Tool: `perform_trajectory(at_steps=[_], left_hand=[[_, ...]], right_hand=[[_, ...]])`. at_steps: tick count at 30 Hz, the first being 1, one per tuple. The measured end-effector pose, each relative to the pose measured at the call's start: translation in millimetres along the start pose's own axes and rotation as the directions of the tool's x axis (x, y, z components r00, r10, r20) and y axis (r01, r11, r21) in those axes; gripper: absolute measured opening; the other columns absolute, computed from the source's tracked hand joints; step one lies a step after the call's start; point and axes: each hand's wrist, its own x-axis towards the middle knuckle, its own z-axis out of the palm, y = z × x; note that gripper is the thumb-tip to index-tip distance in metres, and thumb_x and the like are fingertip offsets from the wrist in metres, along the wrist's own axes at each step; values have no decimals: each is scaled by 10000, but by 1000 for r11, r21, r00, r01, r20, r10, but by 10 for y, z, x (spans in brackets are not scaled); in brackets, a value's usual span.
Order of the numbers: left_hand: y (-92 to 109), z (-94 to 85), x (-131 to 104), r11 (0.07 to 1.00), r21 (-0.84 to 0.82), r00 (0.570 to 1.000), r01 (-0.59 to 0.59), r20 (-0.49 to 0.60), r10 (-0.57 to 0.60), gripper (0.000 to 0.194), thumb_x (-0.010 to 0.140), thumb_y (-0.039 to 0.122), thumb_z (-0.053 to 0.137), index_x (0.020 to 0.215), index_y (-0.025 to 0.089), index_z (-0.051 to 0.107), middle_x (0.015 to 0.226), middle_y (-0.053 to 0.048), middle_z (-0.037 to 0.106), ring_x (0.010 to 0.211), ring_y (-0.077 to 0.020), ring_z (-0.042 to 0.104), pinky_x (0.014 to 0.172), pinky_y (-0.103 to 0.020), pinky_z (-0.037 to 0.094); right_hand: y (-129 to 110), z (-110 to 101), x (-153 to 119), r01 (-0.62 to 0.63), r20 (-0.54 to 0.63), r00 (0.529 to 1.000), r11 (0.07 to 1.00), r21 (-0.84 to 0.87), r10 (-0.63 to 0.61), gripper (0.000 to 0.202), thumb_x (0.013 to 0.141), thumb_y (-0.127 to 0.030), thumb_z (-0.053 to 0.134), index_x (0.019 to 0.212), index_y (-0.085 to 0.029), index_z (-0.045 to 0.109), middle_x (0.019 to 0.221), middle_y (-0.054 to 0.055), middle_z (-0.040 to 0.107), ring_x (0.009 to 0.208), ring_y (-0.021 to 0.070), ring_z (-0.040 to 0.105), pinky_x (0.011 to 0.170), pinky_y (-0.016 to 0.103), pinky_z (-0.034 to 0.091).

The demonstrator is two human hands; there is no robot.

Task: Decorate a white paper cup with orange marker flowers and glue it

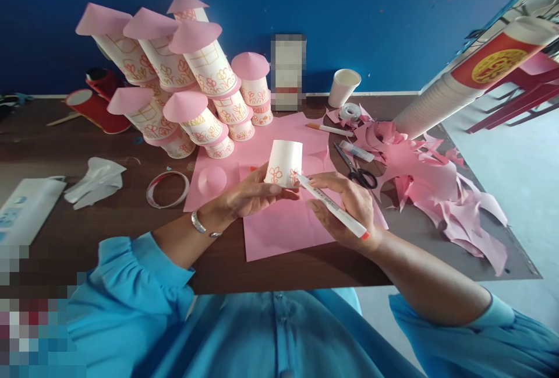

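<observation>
My left hand [253, 193] is closed around a white paper cup [285, 159], which it holds upside down above pink paper. Orange-red flowers are drawn along the cup's lower edge. In my right hand [349, 203] is a white marker [334, 209] with a red end, its tip at the flower on the cup's right side. Under both hands lie sheets of pink paper [279, 238], and a small pink paper cone [212, 181] rests left of the cup.
Decorated cup towers with pink cone roofs [196, 37] stand at back left. Scissors [356, 171], a glue stick [357, 151], an orange-capped marker [329, 129] and pink scraps [432, 174] lie right. A tall cup stack [437, 104] leans there. A tape roll [167, 189] lies left.
</observation>
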Motion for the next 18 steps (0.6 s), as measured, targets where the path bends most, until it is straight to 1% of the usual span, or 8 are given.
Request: perform_trajectory(at_steps=[3,6,9,13,15,18], left_hand=[[-5,-3,-4,1000,23,1000,18,-9,-18,284,837,223,771,1120,202,760,1080,-100,788,1028,-263,752,991,-432,588],[-33,-28,-8,1000,23,1000,-2,-8,3,224,854,274,758,1066,203,773,1098,-97,787,1044,-276,751,1000,-459,593],[-70,-65,-7,1000,13,1000,-28,-7,28,201,869,274,740,1060,215,768,1137,-91,783,1079,-288,745,1027,-498,588],[-89,-99,0,999,11,1000,-30,-4,30,314,868,241,726,1181,244,723,1131,-92,785,1063,-296,755,1023,-516,588],[-81,-96,1,1000,-9,1000,-28,-12,28,386,863,219,717,1247,252,691,1131,-88,786,1054,-290,760,1012,-501,592],[-64,-74,1,998,-56,999,-36,-16,35,451,863,199,699,1308,258,653,1168,-83,781,1097,-280,751,1003,-465,596]], right_hand=[[0,-9,9,17,2,1000,1000,6,-17,219,977,-219,633,1188,-224,576,1052,87,770,946,202,776,784,323,643],[0,-21,23,47,-8,999,999,1,-47,196,956,-193,651,1139,-208,581,963,83,758,849,191,761,724,314,632],[-11,-33,38,73,-19,997,997,-22,-73,166,947,-152,638,1093,-211,584,878,55,742,756,166,737,658,291,612],[-27,-33,46,95,17,995,995,-33,-94,157,941,-134,616,1068,-220,589,831,36,727,717,157,723,629,284,606],[-24,-20,43,107,17,994,994,-7,-107,155,930,-123,613,1055,-212,593,800,33,713,693,159,712,622,287,605],[-10,1,34,148,-1,989,988,38,-148,189,917,-105,615,1077,-204,596,804,34,709,703,165,714,635,293,611]])
